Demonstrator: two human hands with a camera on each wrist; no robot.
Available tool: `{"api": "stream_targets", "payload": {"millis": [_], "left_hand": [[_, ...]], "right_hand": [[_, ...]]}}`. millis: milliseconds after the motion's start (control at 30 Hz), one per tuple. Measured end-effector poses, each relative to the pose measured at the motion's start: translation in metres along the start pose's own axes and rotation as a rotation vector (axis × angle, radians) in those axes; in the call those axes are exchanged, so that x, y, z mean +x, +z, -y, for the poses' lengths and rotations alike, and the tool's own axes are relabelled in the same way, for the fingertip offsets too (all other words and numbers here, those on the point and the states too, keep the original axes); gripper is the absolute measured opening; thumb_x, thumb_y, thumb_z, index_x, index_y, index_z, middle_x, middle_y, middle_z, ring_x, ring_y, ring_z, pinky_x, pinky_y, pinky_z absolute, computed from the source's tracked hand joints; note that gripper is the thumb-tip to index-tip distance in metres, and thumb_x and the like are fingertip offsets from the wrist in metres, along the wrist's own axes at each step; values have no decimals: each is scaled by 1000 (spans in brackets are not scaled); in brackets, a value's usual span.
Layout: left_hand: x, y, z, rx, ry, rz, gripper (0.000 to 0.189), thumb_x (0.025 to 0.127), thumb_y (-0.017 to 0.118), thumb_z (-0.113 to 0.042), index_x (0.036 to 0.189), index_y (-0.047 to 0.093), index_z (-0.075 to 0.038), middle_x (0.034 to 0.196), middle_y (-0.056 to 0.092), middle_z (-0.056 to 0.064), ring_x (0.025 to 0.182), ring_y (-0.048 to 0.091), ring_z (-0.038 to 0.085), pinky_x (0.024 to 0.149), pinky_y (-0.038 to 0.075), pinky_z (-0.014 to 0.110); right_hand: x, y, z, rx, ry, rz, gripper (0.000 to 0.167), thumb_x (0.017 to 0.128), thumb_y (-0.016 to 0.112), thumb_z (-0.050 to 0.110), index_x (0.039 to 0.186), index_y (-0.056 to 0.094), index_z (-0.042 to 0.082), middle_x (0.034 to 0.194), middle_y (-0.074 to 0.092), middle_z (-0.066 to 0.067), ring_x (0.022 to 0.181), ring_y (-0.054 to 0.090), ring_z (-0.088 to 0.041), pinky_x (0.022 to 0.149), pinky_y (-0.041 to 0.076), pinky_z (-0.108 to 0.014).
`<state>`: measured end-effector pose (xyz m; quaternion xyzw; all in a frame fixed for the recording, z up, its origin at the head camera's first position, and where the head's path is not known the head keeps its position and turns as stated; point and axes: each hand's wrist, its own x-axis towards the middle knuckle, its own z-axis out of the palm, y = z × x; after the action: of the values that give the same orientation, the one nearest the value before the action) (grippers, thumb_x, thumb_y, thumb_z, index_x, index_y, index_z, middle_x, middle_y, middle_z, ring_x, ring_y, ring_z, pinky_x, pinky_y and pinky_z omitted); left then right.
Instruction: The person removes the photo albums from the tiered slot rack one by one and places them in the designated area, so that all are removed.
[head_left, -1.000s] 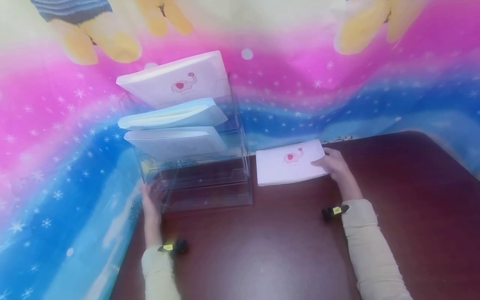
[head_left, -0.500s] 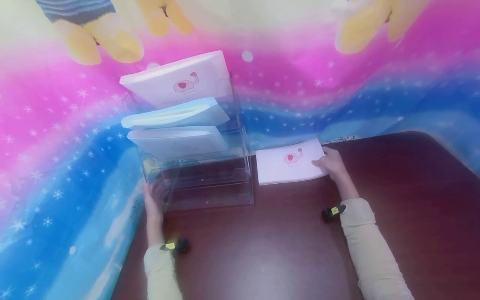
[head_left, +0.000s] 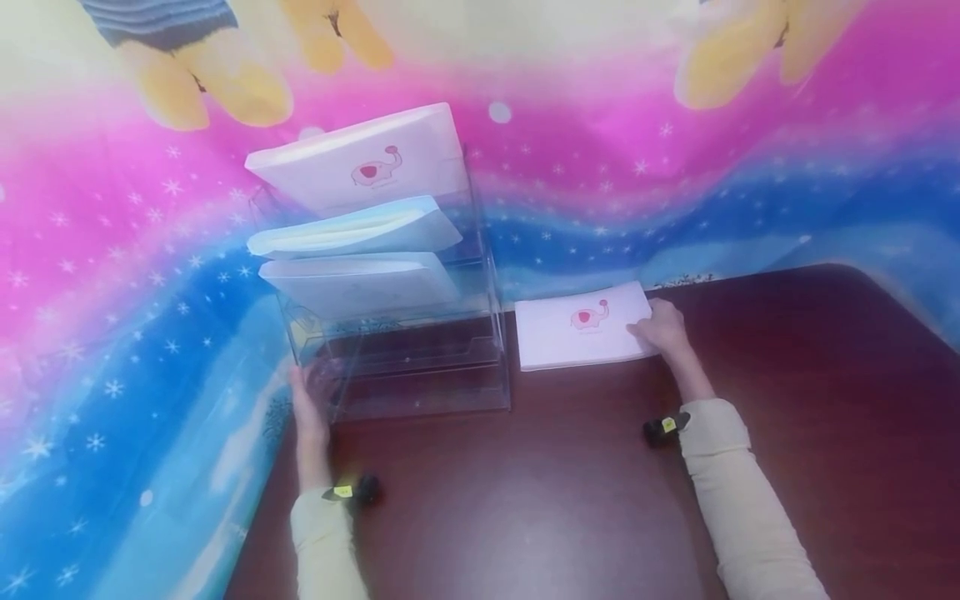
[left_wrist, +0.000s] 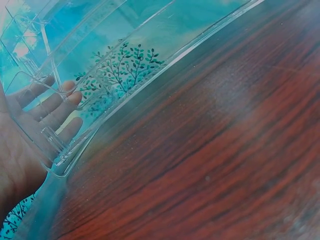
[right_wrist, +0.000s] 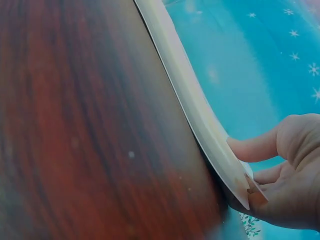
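A clear plastic tiered rack [head_left: 420,402] stands on the table. My left hand [head_left: 309,404] rests against its left side, and in the left wrist view that hand [left_wrist: 30,135] shows extended fingers through the clear plastic. To the right of the rack is a white notebook [head_left: 547,337] with a pink elephant on its cover. My right hand [head_left: 666,327] grips its right end, thumb on top and fingers beneath. In the right wrist view the thumb and fingers of the right hand [right_wrist: 290,170] pinch the page edge of the notebook [right_wrist: 192,102].
The rack's upper tiers hold a white elephant notebook [head_left: 360,171], a pale blue notebook [head_left: 352,233] and another pale notebook [head_left: 360,283]. Its lower tiers show bare plastic. A dark red-brown table [head_left: 510,500] lies beneath, with a colourful patterned backdrop [head_left: 585,150] behind.
The head view has shifted slightly. The right end of the white notebook looks a little flatter, and the right hand still grips it. My left hand stays at the rack's side.
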<state>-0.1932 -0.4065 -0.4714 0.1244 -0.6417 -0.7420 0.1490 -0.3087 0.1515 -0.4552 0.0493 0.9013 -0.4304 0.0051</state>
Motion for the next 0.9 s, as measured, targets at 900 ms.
{"api": "stream_targets", "payload": {"millis": [900], "left_hand": [[0,2,-2,-4,16,2,83,106,11,-67,155,39,-6,141,60,6,142,45,28,123,26,48]], "right_hand": [[-5,-1,5,-36,-2,-10,52,93,68,7,131,48,-22,121,57,-41,99,57,-48,90,54,-57]]}}
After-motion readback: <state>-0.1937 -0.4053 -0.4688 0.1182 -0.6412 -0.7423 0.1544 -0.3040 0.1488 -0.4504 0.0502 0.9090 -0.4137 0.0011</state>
